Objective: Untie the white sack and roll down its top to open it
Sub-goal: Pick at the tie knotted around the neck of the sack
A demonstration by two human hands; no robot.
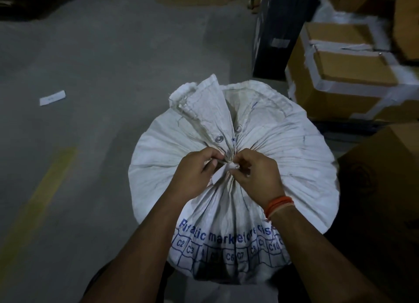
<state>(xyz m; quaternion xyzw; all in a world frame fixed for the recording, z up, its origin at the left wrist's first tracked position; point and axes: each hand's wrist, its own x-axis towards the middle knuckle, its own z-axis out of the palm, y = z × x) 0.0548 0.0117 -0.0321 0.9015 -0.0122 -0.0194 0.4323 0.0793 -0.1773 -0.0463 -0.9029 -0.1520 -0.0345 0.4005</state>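
A full white woven sack [294, 157] with blue print stands on the grey floor in front of me. Its top is gathered into a neck and bound by a white tie [229, 165] at the centre. The loose mouth of the sack [204, 103] fans out beyond the knot, with two metal eyelets showing. My left hand [195, 173] pinches the tie from the left. From the right, my right hand [256, 176], with an orange band on its wrist, pinches the knot. Both sets of fingertips meet at the knot.
Taped cardboard boxes [344, 76] are stacked at the right, close to the sack, with another brown box [381, 178] at the near right. A dark box [278, 35] stands behind. A white paper slip [52, 98] and a yellow floor line [38, 203] lie to the left.
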